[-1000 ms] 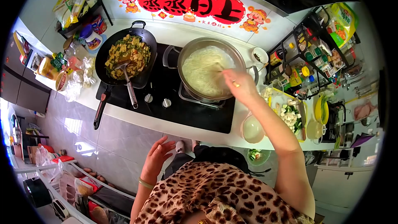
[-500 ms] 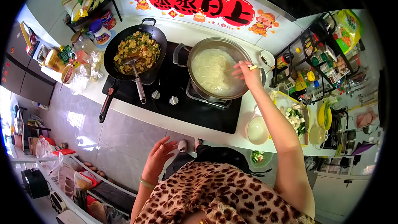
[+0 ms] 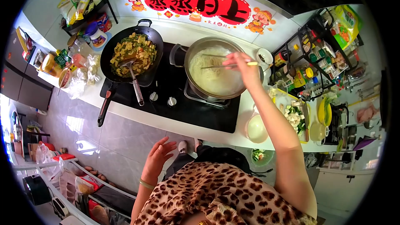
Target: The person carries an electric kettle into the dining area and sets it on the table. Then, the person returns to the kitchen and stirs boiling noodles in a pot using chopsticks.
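Note:
Over the right side of a steel pot, my right hand is closed on a pair of chopsticks, whose tips reach over pale noodles in cloudy liquid. The pot sits on the right part of the black stove. My left hand hangs in front of the counter with its fingers apart and nothing in it. On the left burner a black wok contains cooked food, with a metal spatula resting in it.
A pale bowl stands right of the stove, beside a cutting board with chopped vegetables. Bottles fill a black rack at the right. Bags and jars stand on the left counter. The wok handle juts over the counter edge.
My right hand has shifted up and left over the pot, and the chopsticks now show clearly, spread apart. The noodles look stirred. My left hand stays in place.

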The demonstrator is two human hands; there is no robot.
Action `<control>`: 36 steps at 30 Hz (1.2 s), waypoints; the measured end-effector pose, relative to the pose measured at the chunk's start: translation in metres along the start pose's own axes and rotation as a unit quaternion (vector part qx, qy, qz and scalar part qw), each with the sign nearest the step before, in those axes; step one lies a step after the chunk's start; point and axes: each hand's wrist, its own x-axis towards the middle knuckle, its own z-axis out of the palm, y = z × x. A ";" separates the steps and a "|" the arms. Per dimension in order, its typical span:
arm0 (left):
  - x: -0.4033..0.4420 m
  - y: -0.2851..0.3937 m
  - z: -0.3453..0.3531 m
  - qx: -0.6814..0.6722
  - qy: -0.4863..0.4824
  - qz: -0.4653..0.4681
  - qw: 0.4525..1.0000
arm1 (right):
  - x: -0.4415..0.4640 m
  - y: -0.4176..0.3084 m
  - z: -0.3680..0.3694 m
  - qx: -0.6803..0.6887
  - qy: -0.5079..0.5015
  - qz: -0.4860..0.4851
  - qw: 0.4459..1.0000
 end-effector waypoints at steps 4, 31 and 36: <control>0.007 0.002 0.004 0.014 -0.013 -0.008 1.000 | -0.029 -0.001 0.036 -0.121 -0.165 0.020 0.979; 0.011 0.007 0.000 -0.013 0.002 0.001 1.000 | 0.079 0.032 -0.066 -0.151 0.040 0.114 0.981; 0.004 0.006 0.002 -0.013 0.023 -0.006 1.000 | 0.062 0.029 -0.055 -0.031 0.030 0.156 0.987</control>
